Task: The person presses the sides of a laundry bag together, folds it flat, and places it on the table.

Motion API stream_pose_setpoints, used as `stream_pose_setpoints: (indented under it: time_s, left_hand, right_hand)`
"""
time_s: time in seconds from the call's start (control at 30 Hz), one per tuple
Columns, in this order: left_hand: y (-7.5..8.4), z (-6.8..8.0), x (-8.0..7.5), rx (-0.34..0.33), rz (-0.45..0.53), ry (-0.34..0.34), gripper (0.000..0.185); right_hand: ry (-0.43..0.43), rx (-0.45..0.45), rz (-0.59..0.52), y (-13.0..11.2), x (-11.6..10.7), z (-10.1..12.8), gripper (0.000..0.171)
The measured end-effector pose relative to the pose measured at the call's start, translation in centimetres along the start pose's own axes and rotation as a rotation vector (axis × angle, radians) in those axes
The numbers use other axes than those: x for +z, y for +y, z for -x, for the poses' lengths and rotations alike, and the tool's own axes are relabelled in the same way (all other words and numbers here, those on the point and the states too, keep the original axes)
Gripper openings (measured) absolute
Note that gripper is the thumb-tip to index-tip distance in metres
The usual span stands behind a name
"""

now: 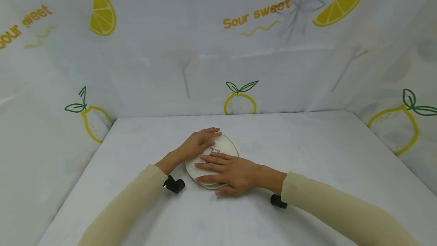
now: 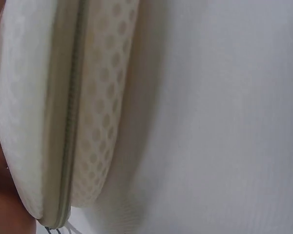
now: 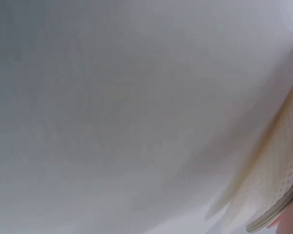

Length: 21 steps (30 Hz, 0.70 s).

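A round white mesh laundry bag point(image 1: 227, 145) lies on the table, with a small dark line drawing on its top. A zipper point(image 2: 73, 112) runs around its edge, and honeycomb mesh shows below it in the left wrist view. My left hand point(image 1: 199, 143) rests on the bag's far left part, fingers extended. Across the near right part lies my right hand point(image 1: 235, 173), palm down with straight, spread fingers. In the right wrist view only the bag's rim point(image 3: 276, 207) and a bit of a hand appear at the lower right.
A white cloth covers the table point(image 1: 307, 151). Behind it and at both sides hangs a white curtain point(image 1: 153, 48) printed with lemons and lettering. Black wrist cameras point(image 1: 175, 184) sit under both sleeves.
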<state>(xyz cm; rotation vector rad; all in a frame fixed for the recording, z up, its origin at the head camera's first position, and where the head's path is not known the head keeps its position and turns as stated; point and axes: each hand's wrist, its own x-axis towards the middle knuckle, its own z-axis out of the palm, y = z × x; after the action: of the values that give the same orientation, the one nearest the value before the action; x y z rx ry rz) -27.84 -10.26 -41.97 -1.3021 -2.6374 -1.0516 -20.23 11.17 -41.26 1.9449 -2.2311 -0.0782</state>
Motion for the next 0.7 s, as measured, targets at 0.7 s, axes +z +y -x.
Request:
stream_pose_setpoints:
  time_s: [0.7]
  left_hand:
    - [4.0,4.9,0.0,-0.232,-0.135,0.28,0.06]
  right_hand:
    - [0.261,0.555,-0.188,1.2,-1.7,-1.1,0.055]
